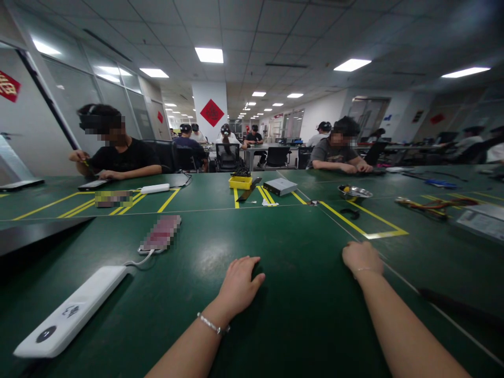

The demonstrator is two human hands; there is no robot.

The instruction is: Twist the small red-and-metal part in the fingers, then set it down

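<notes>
My left hand (240, 286) is just over or on the green table (299, 315), palm down. Its fingers stretch forward and the thumb stands apart, with nothing in them. Farther right, my right hand (362, 258) is at the table seam with its fingers curled in. Its fingertips are hidden, and I cannot see whether it holds anything. Beyond it lie a black curved piece (349, 213) and a metal bowl (355, 192) with small things inside. Left of my left hand, a phone (160, 234) is cabled to a white power bank (74, 310).
Farther back are a yellow bin (240, 182) of dark parts, a grey metal box (280, 186) and yellow tape outlines. Bundled wires (429, 206) and a metal unit (484, 223) lie at right. A dark panel (39, 236) juts in at left. Two people sit across the table.
</notes>
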